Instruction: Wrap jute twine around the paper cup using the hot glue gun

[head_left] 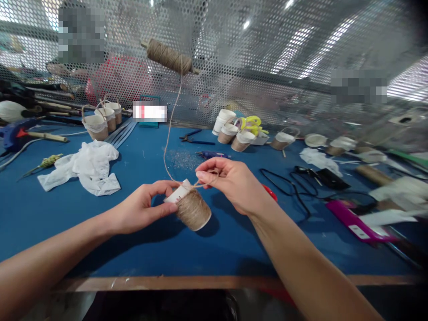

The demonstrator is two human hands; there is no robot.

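Observation:
My left hand [147,206] grips the white rim of a small paper cup [194,209], tilted on its side just above the table. Brown twine is wound round most of the cup's wall. Between the thumb and fingers of my right hand [230,180] is a loop of twine [210,182], close to the cup's upper edge. From the cup the twine rises to a spool [169,57] mounted on a rod against the perforated metal screen.
White cloth [87,167] lies left, near a blue glue gun [20,133]. Twine-wrapped cups [95,127] stand at the back left, others [242,140] at the back middle. Pliers [197,138], a black cable [294,187] and a magenta power strip [356,223] lie about.

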